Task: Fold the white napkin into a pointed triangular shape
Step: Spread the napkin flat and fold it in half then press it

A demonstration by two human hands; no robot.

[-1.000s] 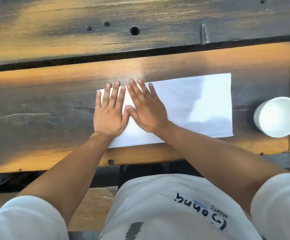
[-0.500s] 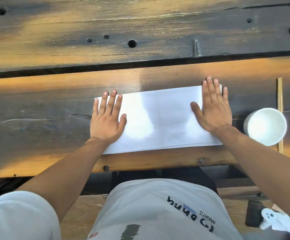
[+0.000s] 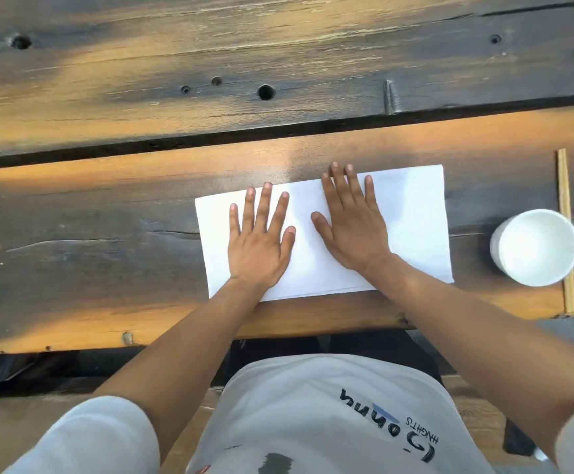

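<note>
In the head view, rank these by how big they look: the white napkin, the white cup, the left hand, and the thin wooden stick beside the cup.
1. white napkin
2. left hand and white cup: too alike in apparent area to rank
3. wooden stick: long but very thin, partly hidden behind the cup

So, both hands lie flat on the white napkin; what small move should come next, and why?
Probably lift the right hand and take the top right corner of the white rectangular napkin, to bring it diagonally down toward the middle. The napkin lies as a flat rectangle on the dark wooden table, no point formed yet, and the left hand can pin it.
</note>
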